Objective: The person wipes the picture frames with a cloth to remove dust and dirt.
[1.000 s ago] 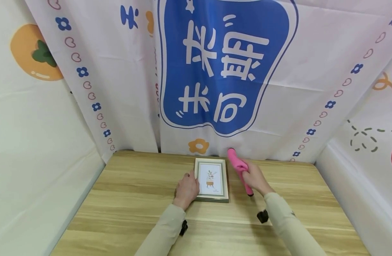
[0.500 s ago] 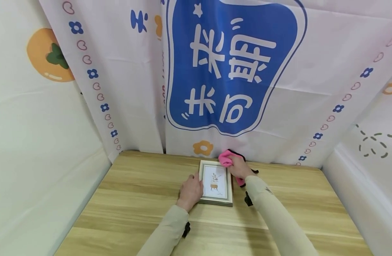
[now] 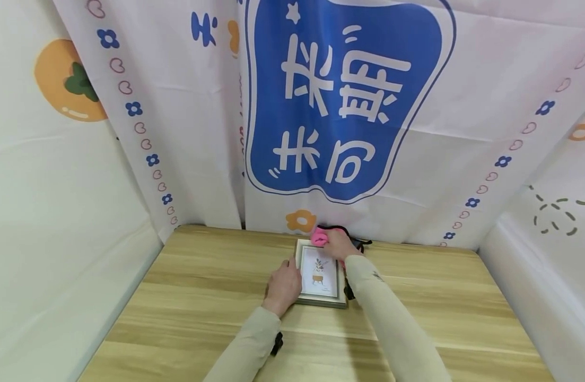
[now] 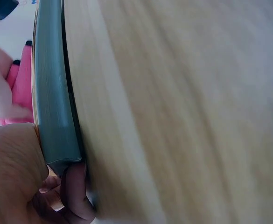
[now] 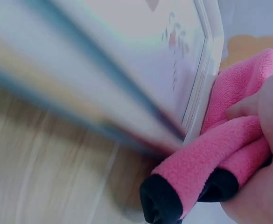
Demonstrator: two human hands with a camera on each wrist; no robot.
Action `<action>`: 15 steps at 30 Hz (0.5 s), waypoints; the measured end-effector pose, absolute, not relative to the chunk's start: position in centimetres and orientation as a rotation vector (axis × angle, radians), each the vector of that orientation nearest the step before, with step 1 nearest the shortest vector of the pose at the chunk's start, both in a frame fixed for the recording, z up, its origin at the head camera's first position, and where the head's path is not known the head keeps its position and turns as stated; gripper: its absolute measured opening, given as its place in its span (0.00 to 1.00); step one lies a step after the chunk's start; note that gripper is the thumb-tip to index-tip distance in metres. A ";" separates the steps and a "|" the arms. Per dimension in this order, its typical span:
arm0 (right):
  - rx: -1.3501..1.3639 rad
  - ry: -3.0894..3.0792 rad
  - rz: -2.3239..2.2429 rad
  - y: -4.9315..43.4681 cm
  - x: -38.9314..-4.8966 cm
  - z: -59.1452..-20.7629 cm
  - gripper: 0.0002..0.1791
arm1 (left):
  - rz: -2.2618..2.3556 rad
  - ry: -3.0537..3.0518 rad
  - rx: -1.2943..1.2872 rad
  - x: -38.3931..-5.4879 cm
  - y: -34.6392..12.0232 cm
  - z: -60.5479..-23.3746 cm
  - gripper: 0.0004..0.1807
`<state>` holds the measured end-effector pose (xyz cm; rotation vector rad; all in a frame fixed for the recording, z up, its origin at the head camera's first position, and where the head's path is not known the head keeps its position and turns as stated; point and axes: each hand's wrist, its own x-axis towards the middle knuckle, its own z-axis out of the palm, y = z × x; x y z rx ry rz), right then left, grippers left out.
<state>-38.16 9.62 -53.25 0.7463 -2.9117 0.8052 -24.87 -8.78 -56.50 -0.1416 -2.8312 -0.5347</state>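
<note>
A picture frame [image 3: 319,273] with a pale border and a drawing of a potted plant lies face up near the back of the wooden table. My left hand [image 3: 284,286] grips its left side; in the left wrist view, fingers curl at the corner of the frame's edge [image 4: 57,93]. My right hand [image 3: 339,245] holds a bunched pink cloth [image 3: 319,237] with black trim over the frame's far edge. Close up in the right wrist view, the fluffy cloth [image 5: 197,156] lies folded in the fingers against the border.
The wooden table [image 3: 216,281] ends at a hanging white cloth [image 3: 416,180] with a blue printed patch [image 3: 340,122]. White side walls [image 3: 58,212] rise on the left and right. A dark wrist strap shows at each cuff.
The right hand has moved left with the pink cloth, from beside the frame onto its far edge. The cloth has bunched up. The left hand keeps its hold, and the head view shifted slightly.
</note>
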 end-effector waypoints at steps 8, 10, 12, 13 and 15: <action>0.700 -2.997 0.705 6.0 -37.0 -52.6 0.15 | -0.487 -2.776 -0.172 -24.8 -8.6 -56.8 0.11; 0.727 -2.974 0.709 5.3 -36.8 -52.7 0.13 | -0.491 -2.758 -0.171 -24.7 -8.7 -56.8 0.11; 0.764 -2.940 0.723 4.6 -36.6 -52.7 0.10 | -0.506 -2.757 -0.166 -24.7 -8.8 -56.8 0.10; 0.777 -2.931 0.723 4.3 -36.6 -52.7 0.09 | -0.516 -2.761 -0.164 -24.7 -8.8 -56.8 0.10; 0.789 -2.924 0.730 3.7 -36.4 -52.6 0.10 | -0.532 -2.779 -0.157 -24.7 -8.9 -56.7 0.10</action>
